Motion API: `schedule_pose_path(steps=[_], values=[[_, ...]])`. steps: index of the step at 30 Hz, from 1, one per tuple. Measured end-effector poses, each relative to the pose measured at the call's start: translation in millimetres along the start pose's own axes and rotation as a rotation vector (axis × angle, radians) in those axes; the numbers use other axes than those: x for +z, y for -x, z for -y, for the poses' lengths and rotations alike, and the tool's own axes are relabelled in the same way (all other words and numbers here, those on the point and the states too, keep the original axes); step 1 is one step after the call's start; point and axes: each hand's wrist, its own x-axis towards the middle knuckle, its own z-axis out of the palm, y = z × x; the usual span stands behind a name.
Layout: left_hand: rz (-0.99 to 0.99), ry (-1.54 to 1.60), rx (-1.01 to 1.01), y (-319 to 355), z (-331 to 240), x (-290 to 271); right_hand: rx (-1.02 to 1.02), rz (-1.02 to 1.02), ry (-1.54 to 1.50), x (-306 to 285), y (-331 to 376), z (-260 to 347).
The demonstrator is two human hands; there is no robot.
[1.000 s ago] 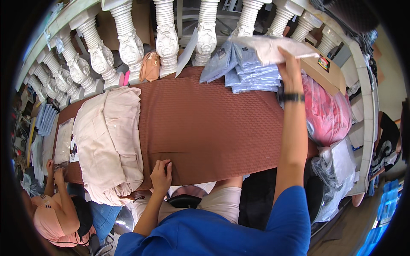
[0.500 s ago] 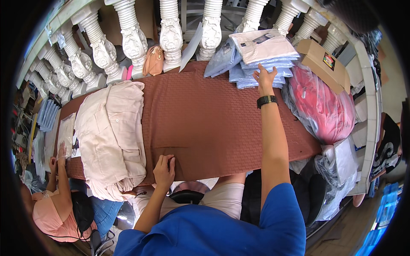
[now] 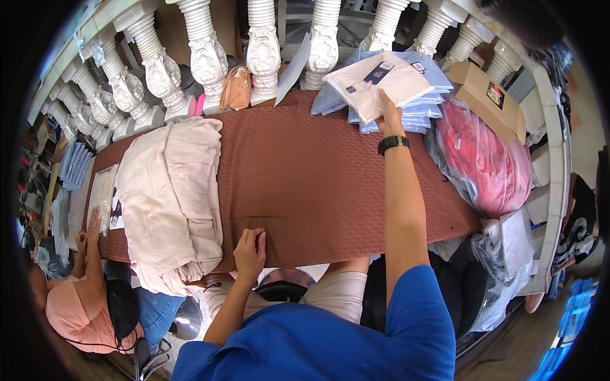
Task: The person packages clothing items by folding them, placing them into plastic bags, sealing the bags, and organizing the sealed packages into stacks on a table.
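My right hand (image 3: 389, 114) reaches to the far right of the table and grips the near edge of a folded cream shirt (image 3: 365, 86) in a clear bag. A dark tag lies on the shirt's front. It is tilted over a stack of bagged light blue shirts (image 3: 419, 114). The thumb is on top; the other fingers are partly hidden below. My left hand (image 3: 250, 253) rests by the table's near edge on the brown tablecloth (image 3: 305, 171). Its fingers are curled in, with nothing visible in them, beside a crease in the cloth.
Left of my left hand lies a heap of cream garments (image 3: 171, 197). A co-worker in pink (image 3: 82, 317) sits at the far left. A clear bag of red cloth (image 3: 483, 159) and a cardboard box (image 3: 489, 98) stand right. White balusters (image 3: 262, 57) and a tan pouch (image 3: 236, 87) border the back.
My right hand, open over the stack before, has taken hold of the top cream shirt and shifted it left, tilting it. My left hand stays by the table's near edge.
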Motion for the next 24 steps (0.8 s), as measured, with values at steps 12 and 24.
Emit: schedule_pose_path(steps=[12, 24], values=[[-0.015, -0.001, 0.052, -4, 2, 7, -0.024, 0.34, 0.385, -20, -6, 134], [0.029, -0.053, 0.008, -7, -3, 17, -0.057, -0.002, 0.833, -96, -186, 277]])
